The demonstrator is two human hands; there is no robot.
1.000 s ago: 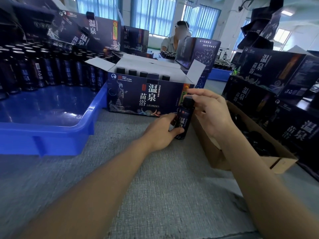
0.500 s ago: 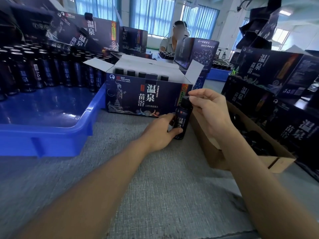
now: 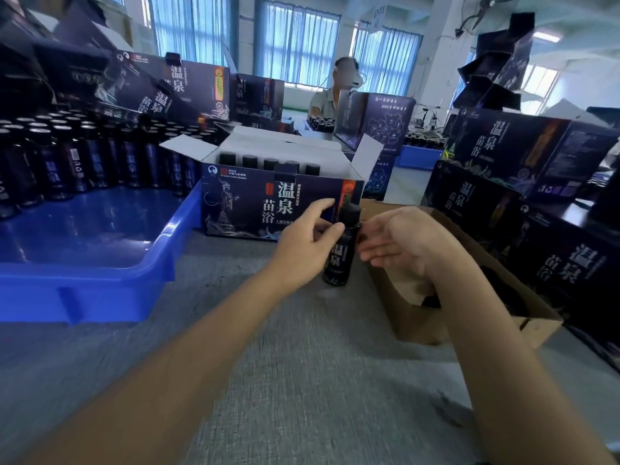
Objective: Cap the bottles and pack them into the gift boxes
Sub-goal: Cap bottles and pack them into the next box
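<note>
Glossy blue plastic tray, coarse grey cloth tabletop, brown cardboard box

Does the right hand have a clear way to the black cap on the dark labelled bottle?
Probably yes: the open right hand lies right beside the dark labelled bottle, the left hand grips it below the cap, and the black cap stands uncovered above.

Two hands, one bottle between them, five capped bottles in one open gift box.
</note>
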